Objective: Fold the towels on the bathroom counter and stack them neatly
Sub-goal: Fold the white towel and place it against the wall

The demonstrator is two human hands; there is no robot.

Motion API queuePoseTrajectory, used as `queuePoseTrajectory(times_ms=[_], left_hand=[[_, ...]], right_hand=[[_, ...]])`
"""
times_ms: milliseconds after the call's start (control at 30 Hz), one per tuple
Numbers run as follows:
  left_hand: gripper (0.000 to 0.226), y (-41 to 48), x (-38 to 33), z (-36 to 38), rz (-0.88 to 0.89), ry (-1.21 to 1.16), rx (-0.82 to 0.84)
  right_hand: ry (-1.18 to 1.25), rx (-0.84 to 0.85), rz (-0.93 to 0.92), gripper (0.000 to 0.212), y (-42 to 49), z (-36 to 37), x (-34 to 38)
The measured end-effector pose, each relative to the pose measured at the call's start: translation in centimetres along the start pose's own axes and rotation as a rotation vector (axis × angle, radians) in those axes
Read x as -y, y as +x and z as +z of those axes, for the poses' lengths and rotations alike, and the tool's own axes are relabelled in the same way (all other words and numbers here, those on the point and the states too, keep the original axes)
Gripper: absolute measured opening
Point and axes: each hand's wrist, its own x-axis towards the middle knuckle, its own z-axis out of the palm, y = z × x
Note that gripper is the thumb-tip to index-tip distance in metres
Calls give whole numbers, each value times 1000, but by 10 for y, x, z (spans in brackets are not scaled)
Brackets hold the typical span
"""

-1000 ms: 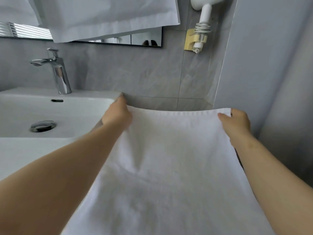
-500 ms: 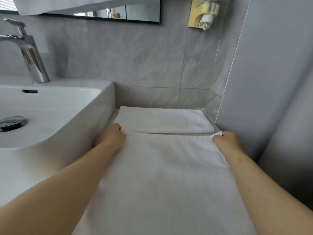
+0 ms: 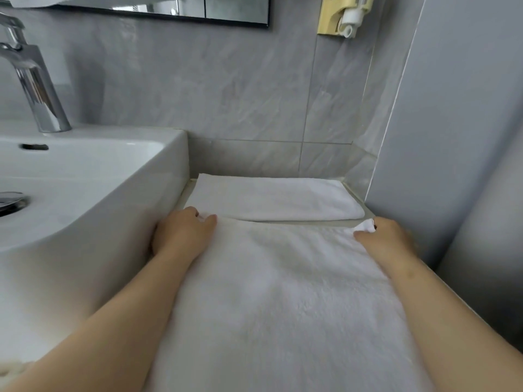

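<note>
A white towel (image 3: 283, 301) lies spread flat on the counter between my forearms, running toward me out of the frame. My left hand (image 3: 184, 234) pinches its far left corner beside the sink wall. My right hand (image 3: 387, 239) pinches its far right corner, with a bit of cloth bunched at the fingertips. Behind it, against the back wall, lies a folded white towel (image 3: 271, 198), apart from the spread one by a thin strip of counter (image 3: 325, 222).
A white sink (image 3: 85, 179) with a chrome faucet (image 3: 36, 89) borders the counter on the left. A grey tiled wall stands behind and a grey panel (image 3: 452, 123) closes the right side. A mirror edge and a yellow wall holder (image 3: 343, 15) hang above.
Both hands brought the towel's far edge down from the air onto the counter, uncovering the folded towel behind. Over the last half second the hands have barely moved.
</note>
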Motion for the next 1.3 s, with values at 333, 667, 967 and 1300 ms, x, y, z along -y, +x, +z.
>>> queuePoseTrajectory(times_ms=[333,667,967,1300], left_hand=[[27,0,-4,4,7,185,19],[27,5,-8,-20,-101,-194,153],[38,-3,-18,-37,-158,-688,-20],[17,-5,-24,-63,-44,-717,-7]], right_hand=[[296,9,18,3,1,-1,-2],[599,98,90,36,2,-7,5],[745,-27,29,34,4,-29,12],[741,20,-10,11,-7,-61,26]])
